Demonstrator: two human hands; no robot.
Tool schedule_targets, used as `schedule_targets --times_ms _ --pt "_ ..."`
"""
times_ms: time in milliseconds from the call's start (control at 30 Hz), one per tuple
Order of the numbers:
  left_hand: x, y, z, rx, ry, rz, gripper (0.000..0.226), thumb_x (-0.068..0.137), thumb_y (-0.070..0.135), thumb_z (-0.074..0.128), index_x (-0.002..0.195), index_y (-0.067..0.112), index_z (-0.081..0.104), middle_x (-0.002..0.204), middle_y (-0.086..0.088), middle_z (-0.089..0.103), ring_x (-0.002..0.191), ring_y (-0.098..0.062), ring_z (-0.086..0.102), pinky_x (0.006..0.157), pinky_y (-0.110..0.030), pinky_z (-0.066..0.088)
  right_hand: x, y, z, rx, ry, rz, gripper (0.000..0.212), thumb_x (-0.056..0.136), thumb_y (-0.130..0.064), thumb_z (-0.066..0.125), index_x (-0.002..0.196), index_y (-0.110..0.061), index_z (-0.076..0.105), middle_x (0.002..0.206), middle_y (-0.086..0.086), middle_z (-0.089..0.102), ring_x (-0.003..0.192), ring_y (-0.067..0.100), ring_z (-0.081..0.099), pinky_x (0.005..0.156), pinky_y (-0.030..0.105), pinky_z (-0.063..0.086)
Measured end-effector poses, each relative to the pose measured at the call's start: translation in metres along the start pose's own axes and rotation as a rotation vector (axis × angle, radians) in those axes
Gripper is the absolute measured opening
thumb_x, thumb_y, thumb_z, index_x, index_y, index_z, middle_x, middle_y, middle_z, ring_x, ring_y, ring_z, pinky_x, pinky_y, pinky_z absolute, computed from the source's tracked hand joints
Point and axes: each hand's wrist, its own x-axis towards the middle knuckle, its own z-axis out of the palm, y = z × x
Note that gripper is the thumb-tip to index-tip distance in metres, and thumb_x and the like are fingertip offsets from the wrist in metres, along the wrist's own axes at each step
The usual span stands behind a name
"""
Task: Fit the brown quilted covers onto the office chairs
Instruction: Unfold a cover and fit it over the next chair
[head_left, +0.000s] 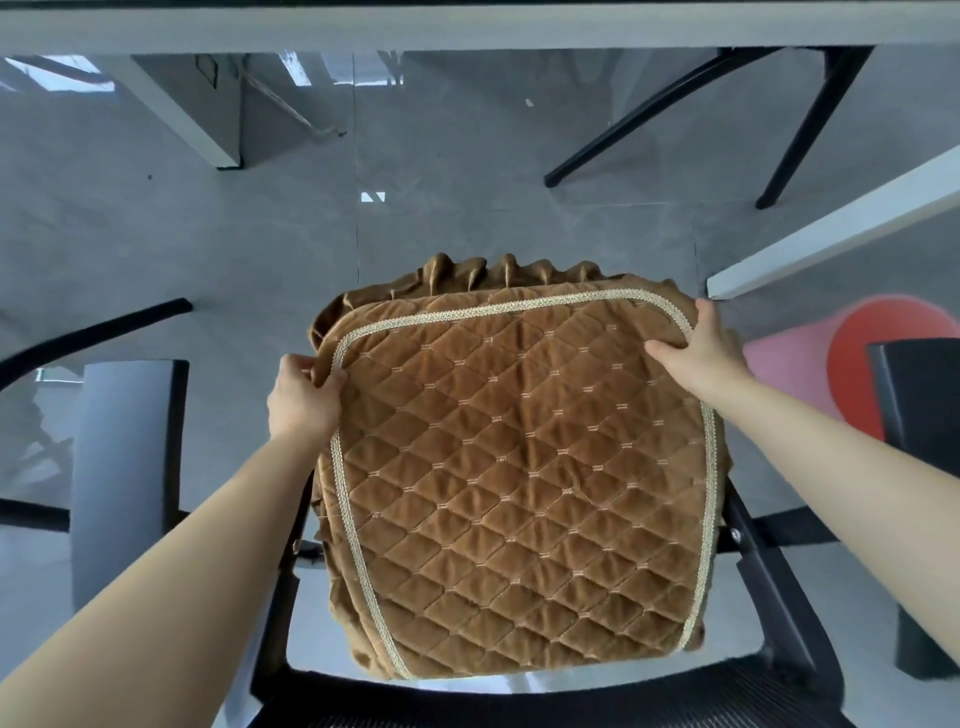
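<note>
open grey tile floor (441, 171) upper middle | white table leg (810, 244) crowds upper right | black chair armrests (769, 577) box in the lower sides | red-pink roll (810, 358) right

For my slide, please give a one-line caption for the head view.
Both hands, left hand and right hand, pull a brown quilted cover over an office chair seat.

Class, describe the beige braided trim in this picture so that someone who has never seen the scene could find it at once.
Start at the brown quilted cover spread over the black chair in the middle of the view, held at its far corners by the left hand and the right hand. The beige braided trim runs as a pale band framing the diamond-stitched panel, just inside the plain ruffled skirt.
</note>
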Motion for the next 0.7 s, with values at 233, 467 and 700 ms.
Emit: schedule_targets --times_ms 233,467,700 --pt "-0.014 -0.009 0.000 0.006 0.047 -0.014 0.032 0.095 0.032 0.056 0.121 0.013 0.050 0.122 -0.018 0.060 0.111 -0.040 0.055 0.092 -0.045 0.045 -0.006 0.011 0.012 0.101 -0.063 0.114 0.068 0.091 -0.024 0.060 0.147 -0.024 0.021 0.141 0.016 0.046 0.123 0.038 0.050 0.104 0.044 0.041" --pt "-0.004 0.008 0.002 0.009 0.075 0.048 0.031 0.096 0.030 0.054 0.122 0.011 0.051 0.122 -0.018 0.060 0.113 -0.039 0.054 0.091 -0.043 0.043 0.014 0.007 0.006 0.158 0.054 0.071 0.044 0.090 -0.013 0.058 0.131 -0.019 0.041 0.123 0.012 0.060 0.111 0.034 0.056 0.096 0.039 0.044" --pt "0.011 0.016 0.000 -0.013 0.115 0.003 0.035 0.094 0.033 0.057 0.123 0.014 0.053 0.123 -0.016 0.061 0.114 -0.038 0.054 0.095 -0.046 0.046 0.025 -0.006 0.003 0.175 0.094 -0.045 0.048 0.092 -0.013 0.056 0.138 -0.018 0.043 0.126 0.007 0.061 0.115 0.030 0.056 0.097 0.033 0.041"
